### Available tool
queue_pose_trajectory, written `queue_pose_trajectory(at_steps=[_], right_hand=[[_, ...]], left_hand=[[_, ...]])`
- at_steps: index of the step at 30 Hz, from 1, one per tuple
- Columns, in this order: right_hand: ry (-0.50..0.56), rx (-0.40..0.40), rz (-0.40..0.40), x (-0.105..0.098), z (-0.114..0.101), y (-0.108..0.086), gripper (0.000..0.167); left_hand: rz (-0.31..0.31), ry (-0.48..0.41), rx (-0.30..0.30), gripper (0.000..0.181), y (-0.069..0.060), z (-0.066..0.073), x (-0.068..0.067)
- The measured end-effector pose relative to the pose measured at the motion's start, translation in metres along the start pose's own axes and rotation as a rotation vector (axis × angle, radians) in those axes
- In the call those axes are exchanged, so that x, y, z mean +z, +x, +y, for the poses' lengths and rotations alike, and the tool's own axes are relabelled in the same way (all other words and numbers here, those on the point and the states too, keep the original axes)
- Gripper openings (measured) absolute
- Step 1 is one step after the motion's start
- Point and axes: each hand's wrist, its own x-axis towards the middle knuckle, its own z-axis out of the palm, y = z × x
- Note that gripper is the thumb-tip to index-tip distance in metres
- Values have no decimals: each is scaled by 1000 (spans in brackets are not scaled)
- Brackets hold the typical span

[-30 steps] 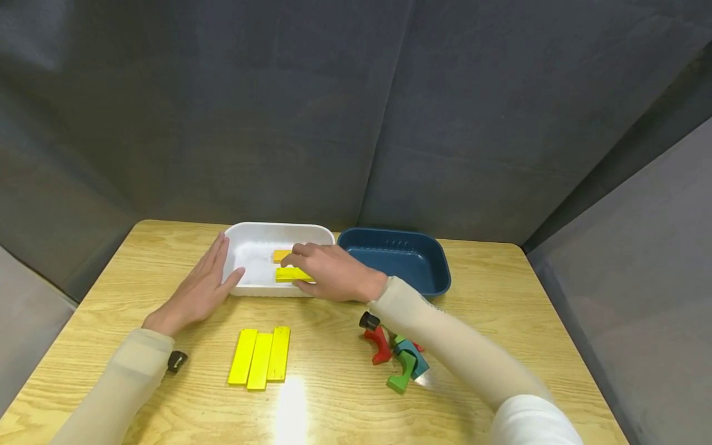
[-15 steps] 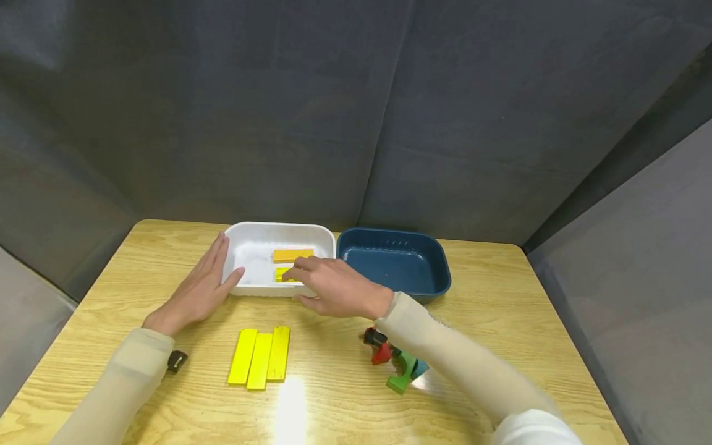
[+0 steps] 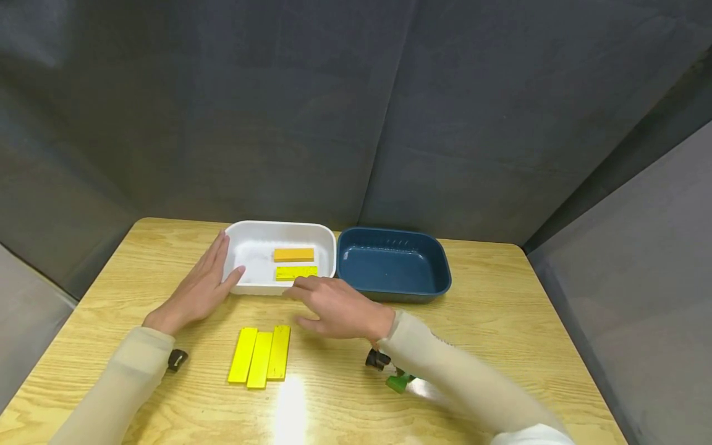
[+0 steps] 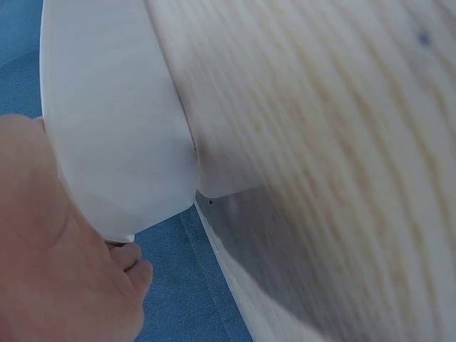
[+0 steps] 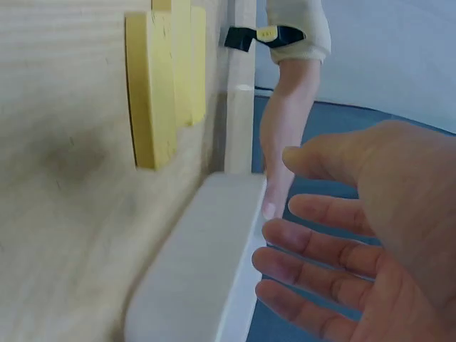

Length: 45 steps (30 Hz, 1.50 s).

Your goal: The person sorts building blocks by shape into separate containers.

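White plastic tray [image 3: 250, 253], at the back of the table [image 3: 334, 402]: one orange block [image 3: 293, 254] and one yellow block [image 3: 296, 272] lie flat inside, apart, roughly parallel. Three yellow blocks [image 3: 259, 358] lie side by side on the table in front. Blue tray [image 3: 394, 266] just right of the white one.

Left hand [image 3: 200, 287]: fingers straight, laid against the white tray's left end. Right hand [image 3: 339, 308]: fingers loosely spread, holding nothing, by the tray's front wall.

Judgement: putting yellow blocks into the white tray, partway through; next move probably calls for a pinch on the nearest of the three.

Hard to make out: whether the right fingertips touch the rim. Right sleeve [image 3: 456, 364] covers most of a green block [image 3: 397, 384]; left hand cut off in its wrist view.
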Motion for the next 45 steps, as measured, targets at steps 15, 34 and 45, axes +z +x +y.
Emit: queue_pose_trajectory(at_steps=[15,34,45], right_hand=[[-24,8,42,20,-16,-11,43],[18,69,32,48,-29,-17,49],[41,142,-18,59,-29,-14,61]], left_hand=[[3,1,3,91,2,1,2],[11,-3,-5,91,1,-2,3],[-4,-3,-13,91,1,-2,2]])
